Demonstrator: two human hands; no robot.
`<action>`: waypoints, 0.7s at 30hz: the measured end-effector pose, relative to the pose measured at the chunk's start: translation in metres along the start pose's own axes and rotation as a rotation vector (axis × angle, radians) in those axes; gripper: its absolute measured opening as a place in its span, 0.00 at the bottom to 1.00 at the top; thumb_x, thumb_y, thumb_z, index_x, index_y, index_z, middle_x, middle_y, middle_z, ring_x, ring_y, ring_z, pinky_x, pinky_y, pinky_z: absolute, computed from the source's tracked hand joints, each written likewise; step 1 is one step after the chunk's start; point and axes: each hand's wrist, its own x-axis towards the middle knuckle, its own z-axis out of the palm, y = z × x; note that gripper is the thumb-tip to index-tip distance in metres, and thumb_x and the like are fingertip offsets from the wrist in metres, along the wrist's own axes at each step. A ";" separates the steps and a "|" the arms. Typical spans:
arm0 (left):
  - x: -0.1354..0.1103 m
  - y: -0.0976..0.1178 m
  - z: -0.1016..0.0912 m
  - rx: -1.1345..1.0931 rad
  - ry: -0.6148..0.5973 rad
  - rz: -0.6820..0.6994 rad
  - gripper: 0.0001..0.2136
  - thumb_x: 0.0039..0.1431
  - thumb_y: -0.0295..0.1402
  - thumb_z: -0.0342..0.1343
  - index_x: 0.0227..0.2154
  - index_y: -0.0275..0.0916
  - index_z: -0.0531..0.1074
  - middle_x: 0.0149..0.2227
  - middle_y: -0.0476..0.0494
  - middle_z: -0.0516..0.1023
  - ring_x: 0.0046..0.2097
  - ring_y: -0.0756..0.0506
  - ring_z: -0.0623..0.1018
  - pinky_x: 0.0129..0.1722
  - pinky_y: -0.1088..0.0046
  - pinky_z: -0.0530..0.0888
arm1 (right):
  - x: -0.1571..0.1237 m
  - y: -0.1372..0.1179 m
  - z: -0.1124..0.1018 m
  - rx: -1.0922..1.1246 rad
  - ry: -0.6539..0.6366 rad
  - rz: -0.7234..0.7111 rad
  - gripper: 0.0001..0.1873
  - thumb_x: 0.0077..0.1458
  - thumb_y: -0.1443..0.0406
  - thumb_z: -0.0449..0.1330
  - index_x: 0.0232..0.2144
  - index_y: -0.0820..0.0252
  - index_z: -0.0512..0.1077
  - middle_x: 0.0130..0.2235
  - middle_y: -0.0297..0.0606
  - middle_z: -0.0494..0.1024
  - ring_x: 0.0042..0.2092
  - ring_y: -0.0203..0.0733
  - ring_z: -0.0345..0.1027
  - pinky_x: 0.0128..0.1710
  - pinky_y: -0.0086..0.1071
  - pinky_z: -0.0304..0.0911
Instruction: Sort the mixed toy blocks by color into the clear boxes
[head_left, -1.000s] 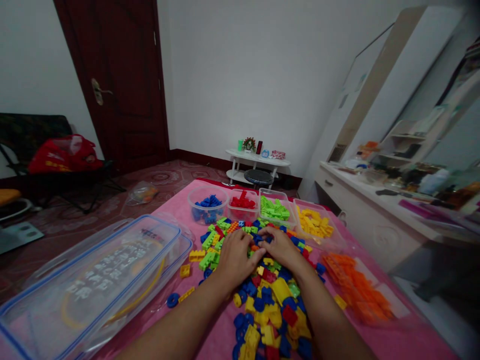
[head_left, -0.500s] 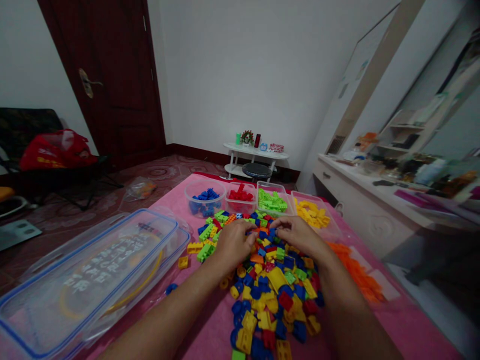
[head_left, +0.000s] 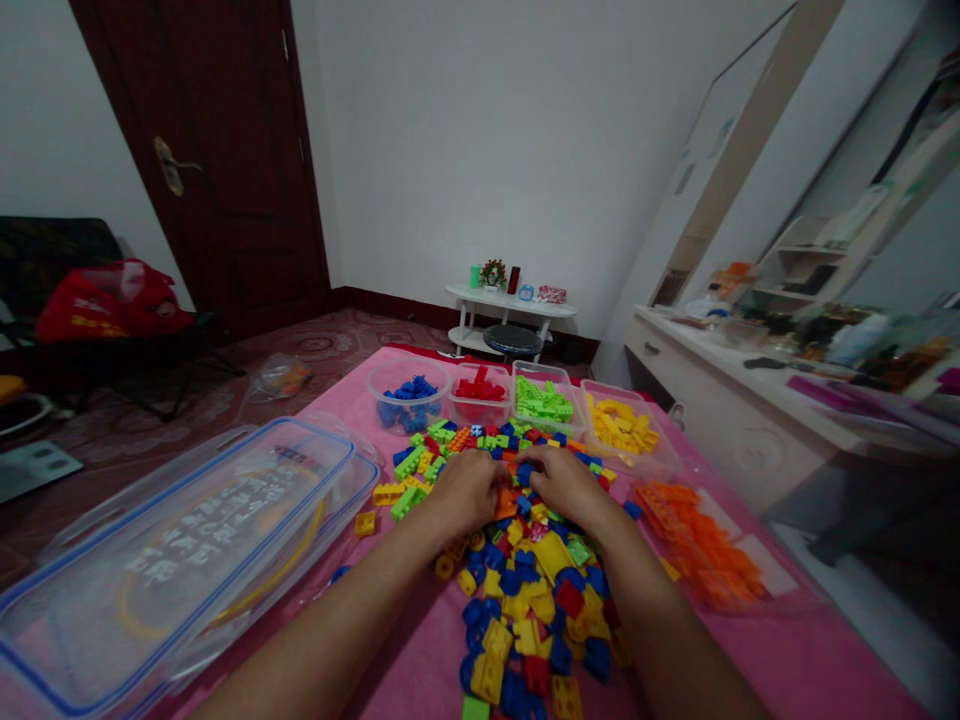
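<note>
Our left hand (head_left: 471, 488) and right hand (head_left: 561, 480) touch the far end of the block pile (head_left: 534, 585). We can't tell if they're pinching.

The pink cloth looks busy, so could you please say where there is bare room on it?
Bare patches lie between left forearm and loose bricks, and near right, between right forearm and orange bricks. It is crowded under the left hand and right hand, and along the far row of containers.

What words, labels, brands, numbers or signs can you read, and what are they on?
None is legible.
Clear blue-edged container: white character-like marks and smaller print, too blurred to read.
Red bag: yellow and white print, also too blurred.
</note>
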 end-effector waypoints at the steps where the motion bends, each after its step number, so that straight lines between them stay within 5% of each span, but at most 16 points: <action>1: 0.000 -0.002 -0.001 -0.018 -0.012 -0.012 0.16 0.45 0.23 0.51 0.33 0.45 0.79 0.31 0.42 0.79 0.36 0.41 0.76 0.39 0.67 0.70 | 0.000 -0.001 0.000 -0.012 0.017 0.016 0.22 0.44 0.72 0.53 0.41 0.55 0.77 0.41 0.39 0.79 0.42 0.43 0.71 0.42 0.32 0.61; 5: -0.001 -0.010 -0.003 -0.067 -0.031 -0.070 0.18 0.42 0.20 0.54 0.33 0.47 0.79 0.31 0.45 0.80 0.35 0.43 0.77 0.38 0.70 0.69 | 0.000 -0.005 -0.005 -0.016 0.061 0.064 0.20 0.42 0.71 0.54 0.37 0.56 0.78 0.29 0.36 0.77 0.29 0.39 0.67 0.28 0.29 0.55; 8: 0.001 -0.012 -0.005 -0.164 0.045 -0.079 0.18 0.43 0.20 0.53 0.35 0.44 0.79 0.34 0.44 0.80 0.38 0.43 0.77 0.41 0.69 0.70 | -0.001 -0.008 -0.011 0.092 0.086 0.062 0.21 0.41 0.72 0.54 0.37 0.58 0.78 0.26 0.34 0.74 0.26 0.36 0.63 0.26 0.27 0.54; 12: 0.009 -0.008 -0.011 -0.677 0.234 -0.209 0.15 0.49 0.22 0.54 0.40 0.38 0.76 0.36 0.43 0.79 0.39 0.46 0.76 0.41 0.70 0.72 | 0.000 -0.018 -0.019 0.317 0.252 0.025 0.19 0.42 0.70 0.53 0.38 0.60 0.77 0.27 0.33 0.73 0.27 0.35 0.63 0.28 0.28 0.58; 17: 0.011 0.001 -0.018 -1.613 0.068 -0.592 0.10 0.58 0.28 0.50 0.42 0.35 0.70 0.36 0.41 0.76 0.33 0.50 0.77 0.33 0.74 0.75 | -0.003 -0.042 -0.022 0.529 0.439 -0.014 0.21 0.44 0.70 0.53 0.42 0.60 0.74 0.33 0.37 0.75 0.31 0.37 0.66 0.29 0.27 0.61; 21: 0.008 0.007 -0.017 -1.919 -0.098 -0.685 0.15 0.62 0.41 0.46 0.36 0.33 0.69 0.29 0.41 0.74 0.30 0.50 0.77 0.27 0.78 0.75 | -0.006 -0.052 -0.019 0.398 0.388 -0.118 0.20 0.44 0.73 0.52 0.38 0.58 0.76 0.36 0.37 0.77 0.35 0.39 0.69 0.36 0.31 0.64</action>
